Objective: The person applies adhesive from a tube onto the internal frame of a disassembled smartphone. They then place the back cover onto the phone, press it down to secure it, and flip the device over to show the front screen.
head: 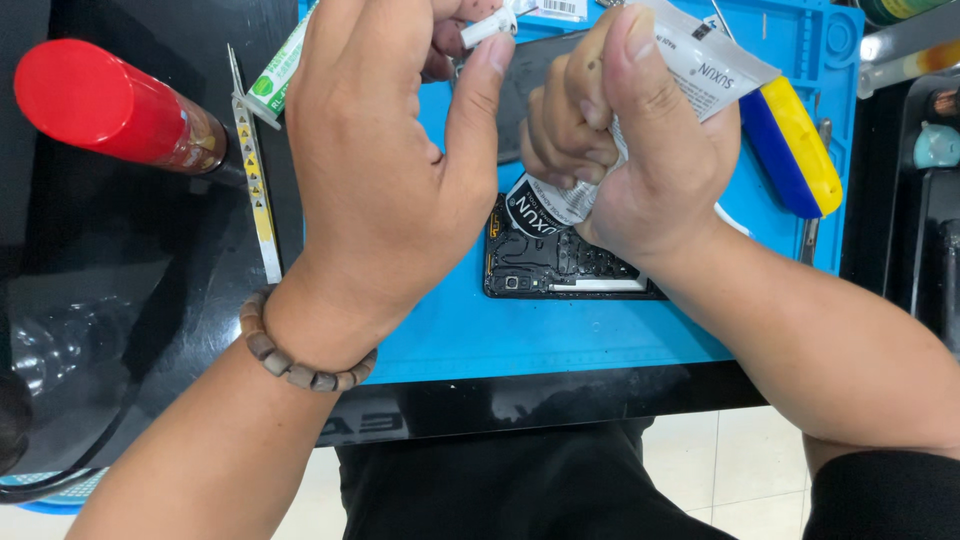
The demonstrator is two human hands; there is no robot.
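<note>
The right hand (640,150) squeezes a soft white glue tube (560,205), its fingers pressed tight around it. The left hand (385,170) pinches a small white cap (487,25). Both hover over the open phone (560,262) on the blue mat (520,335), near the desk's front edge.

My right hand (640,170) grips a silver-white tube (690,60) with black lettering above a bright blue mat (560,330); red cap (90,100) upper left, brown-beaded bracelet (300,365).

mat (560,340): matt blue rubbery sheet | tube (690,60): soft crinkly foil-like, silvery | desk (150,270): glossy black | far-left can cap (90,95): shiny red plastic | bracelet (300,365): wooden beads
</note>
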